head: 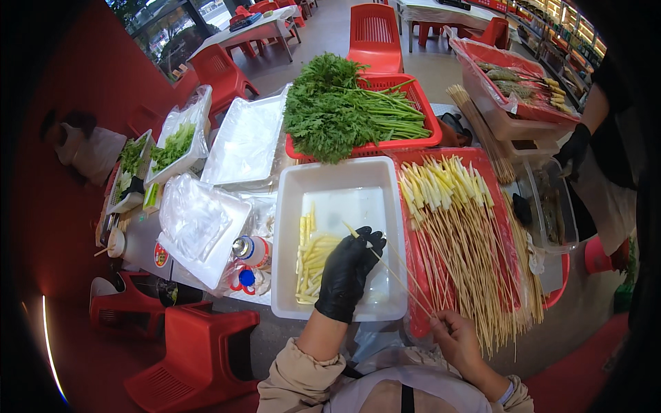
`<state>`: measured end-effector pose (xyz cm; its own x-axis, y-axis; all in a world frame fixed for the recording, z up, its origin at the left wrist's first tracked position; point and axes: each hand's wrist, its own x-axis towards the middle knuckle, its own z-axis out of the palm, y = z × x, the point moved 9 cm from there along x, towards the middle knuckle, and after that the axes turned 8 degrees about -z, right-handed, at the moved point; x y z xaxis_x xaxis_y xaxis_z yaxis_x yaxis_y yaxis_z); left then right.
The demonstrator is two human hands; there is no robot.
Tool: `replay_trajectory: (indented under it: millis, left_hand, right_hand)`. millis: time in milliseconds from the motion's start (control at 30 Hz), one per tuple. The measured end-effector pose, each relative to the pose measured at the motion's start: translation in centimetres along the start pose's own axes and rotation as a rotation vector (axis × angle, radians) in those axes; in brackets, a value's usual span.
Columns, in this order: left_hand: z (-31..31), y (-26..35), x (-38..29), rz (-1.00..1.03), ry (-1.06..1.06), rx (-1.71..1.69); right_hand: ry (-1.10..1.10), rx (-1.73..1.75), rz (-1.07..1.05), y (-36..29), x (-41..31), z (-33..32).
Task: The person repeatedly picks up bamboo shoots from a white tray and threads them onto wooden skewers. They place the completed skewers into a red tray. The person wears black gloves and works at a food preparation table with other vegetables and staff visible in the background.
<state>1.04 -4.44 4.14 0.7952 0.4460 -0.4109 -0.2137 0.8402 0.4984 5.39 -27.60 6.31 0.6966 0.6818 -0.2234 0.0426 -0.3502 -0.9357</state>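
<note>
My left hand (346, 276), in a black glove, pinches a pale yellow shoot (351, 229) over a white plastic tub (341, 178). A thin bamboo skewer (393, 274) runs from that shoot to my bare right hand (457, 335), which grips its lower end. A second skewer seems to lie alongside; my left fingers hide its far end. Loose peeled shoots (314, 260) sit in shallow liquid in the tub's left part. Right of the tub, a plastic-lined red tray (419, 321) bears many skewered shoots (448, 186), their sticks pointing towards me.
Leafy greens (330, 108) fill a red basket (431, 111) behind the tub. Plastic-wrapped white trays (242, 139), a bottle (253, 252) and red-handled scissors (238, 281) lie left. At right stand a bundle of skewers (483, 131), a prawn tray (521, 85) and a co-worker's gloved hand (572, 149).
</note>
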Motion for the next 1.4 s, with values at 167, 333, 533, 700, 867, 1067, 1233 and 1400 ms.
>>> replay_trajectory:
  millis: [167,333,533,700,867,1067,1233,1400]
  left_hand:
    - [0.3,0.0,-0.4,0.035,0.018,0.09]
    - [0.6,-1.0,-0.6,0.058,0.037,0.173]
    - [1.4,-2.7,0.6,-0.001,-0.022,0.205]
    - [1.2,1.8,0.7,0.128,0.018,0.781]
    - [-2.9,6.5,0.2,0.508,0.179,1.954]
    - [-5.1,4.5,2.2,0.359,0.2,2.301]
    - [-5.7,4.0,3.1,0.323,0.16,2.302]
    - [-4.9,7.1,1.9,0.229,0.296,1.744]
  right_hand:
    - [0.039,0.036,0.027,-0.1,-0.1,-0.2]
    - [0.053,0.016,0.021,0.2,0.0,-0.3]
    - [0.116,0.016,-0.012,0.5,0.4,-1.1]
    - [0.278,-0.02,-0.168,-2.4,4.1,-5.2]
    - [0.444,-0.469,-0.49,-7.0,3.7,-8.1]
    - [0.271,-0.279,-0.413,-5.8,2.8,-4.2]
    - [0.173,-0.224,-0.304,-4.7,2.0,-3.0]
    - [0.061,-0.083,-0.187,-2.8,1.5,-1.3]
